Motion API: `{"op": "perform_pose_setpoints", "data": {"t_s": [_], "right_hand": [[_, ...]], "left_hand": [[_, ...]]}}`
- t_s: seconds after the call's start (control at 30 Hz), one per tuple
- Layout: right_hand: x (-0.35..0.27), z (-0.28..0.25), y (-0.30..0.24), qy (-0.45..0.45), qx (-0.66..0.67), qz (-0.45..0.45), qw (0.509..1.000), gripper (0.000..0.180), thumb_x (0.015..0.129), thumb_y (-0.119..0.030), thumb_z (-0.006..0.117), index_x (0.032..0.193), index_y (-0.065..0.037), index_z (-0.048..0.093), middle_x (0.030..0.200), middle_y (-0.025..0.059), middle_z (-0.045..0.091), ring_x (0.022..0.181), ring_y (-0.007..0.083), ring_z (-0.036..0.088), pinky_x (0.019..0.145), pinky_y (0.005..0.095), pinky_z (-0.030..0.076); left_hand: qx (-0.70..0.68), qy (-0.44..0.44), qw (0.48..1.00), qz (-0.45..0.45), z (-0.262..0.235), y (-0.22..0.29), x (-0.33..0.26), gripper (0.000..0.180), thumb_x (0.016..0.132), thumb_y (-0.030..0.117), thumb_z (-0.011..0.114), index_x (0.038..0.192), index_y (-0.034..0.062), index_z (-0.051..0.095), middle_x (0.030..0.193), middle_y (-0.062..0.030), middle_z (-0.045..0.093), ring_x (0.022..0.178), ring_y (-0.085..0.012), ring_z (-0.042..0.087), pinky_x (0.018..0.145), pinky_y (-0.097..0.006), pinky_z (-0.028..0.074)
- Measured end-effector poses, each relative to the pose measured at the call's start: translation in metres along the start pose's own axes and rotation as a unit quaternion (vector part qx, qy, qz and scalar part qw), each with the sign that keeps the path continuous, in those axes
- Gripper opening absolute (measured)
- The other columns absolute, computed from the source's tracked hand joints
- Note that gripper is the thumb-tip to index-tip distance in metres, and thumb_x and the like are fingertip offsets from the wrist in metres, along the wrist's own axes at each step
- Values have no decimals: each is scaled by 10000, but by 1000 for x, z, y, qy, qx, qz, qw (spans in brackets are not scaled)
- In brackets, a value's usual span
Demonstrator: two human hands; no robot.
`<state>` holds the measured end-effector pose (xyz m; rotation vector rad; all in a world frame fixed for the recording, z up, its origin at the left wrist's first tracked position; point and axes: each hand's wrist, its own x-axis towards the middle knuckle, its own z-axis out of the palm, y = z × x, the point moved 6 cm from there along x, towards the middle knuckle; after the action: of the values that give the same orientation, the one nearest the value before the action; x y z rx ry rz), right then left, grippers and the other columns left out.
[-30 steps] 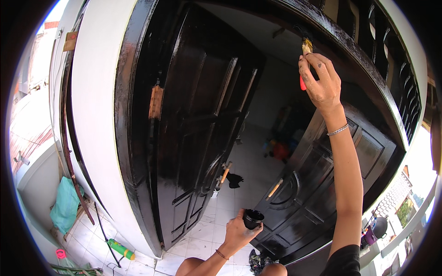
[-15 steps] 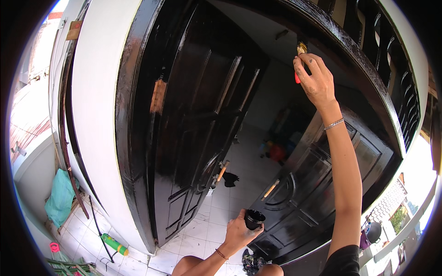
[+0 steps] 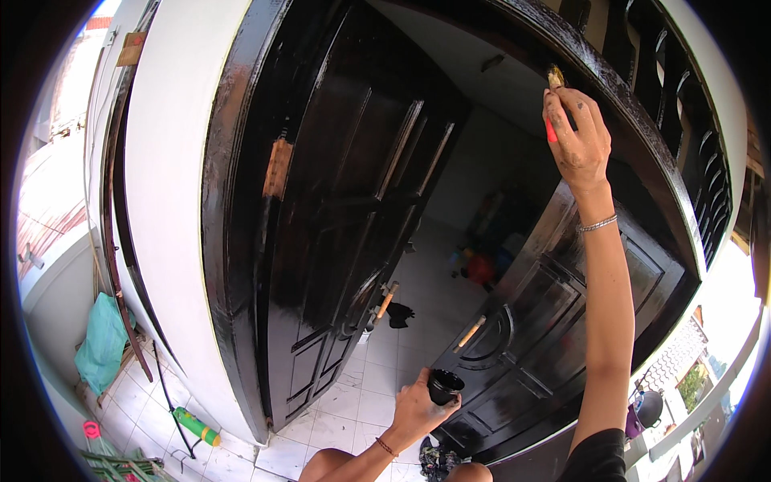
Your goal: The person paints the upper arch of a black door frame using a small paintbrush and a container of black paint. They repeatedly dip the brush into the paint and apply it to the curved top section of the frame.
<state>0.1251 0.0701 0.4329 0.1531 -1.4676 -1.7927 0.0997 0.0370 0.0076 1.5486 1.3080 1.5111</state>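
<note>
Broadly, a dark door frame (image 3: 606, 74) arches from 11 o'clock round to 3 o'clock, around an open, dark left door leaf (image 3: 337, 201) toward 10 o'clock and a right door leaf (image 3: 526, 341) toward 4 o'clock. The right hand (image 3: 580, 132) is raised toward 1 o'clock, close below the frame's upper beam; the left hand (image 3: 419, 406) is low, near 6 o'clock, its fingers wrapped around a black cup (image 3: 444, 388). Smallest is the brush (image 3: 555, 78), pinched in the right hand's fingers, so that hand is the nearer one. Its long axis runs roughly from 12 to 6, with the bristles above the fingertips and the red handle below; whether the bristles touch the beam I cannot tell. From the brush, the cup lies well apart toward 7 o'clock. Compared with half a second ago, the brush and right hand have shifted toward 3 o'clock, while the cup has hardly moved
</note>
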Motion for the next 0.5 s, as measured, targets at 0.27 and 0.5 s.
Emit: {"op": "perform_pose_setpoints", "data": {"t_s": [0.27, 0.5], "right_hand": [[-9, 10, -21, -33, 47, -15, 998, 282, 796, -9, 783, 1039, -90, 664, 1037, 58, 668, 924, 230, 699, 703, 325, 614], [-5, -1, -9, 35, -7, -9, 999, 270, 769, -14, 798, 997, -90, 673, 1022, 59, 680, 917, 231, 708, 713, 324, 617]], "left_hand": [[27, 6, 999, 28, -1, 2, 0, 521, 762, 357, 861, 1085, 29, 615, 892, -111, 777, 829, -295, 780, 777, -352, 623], [1, 5, 1000, 26, -1, 6, -2, 510, 771, 347, 855, 1081, 22, 613, 871, -118, 772, 806, -305, 781, 782, -363, 623]]}}
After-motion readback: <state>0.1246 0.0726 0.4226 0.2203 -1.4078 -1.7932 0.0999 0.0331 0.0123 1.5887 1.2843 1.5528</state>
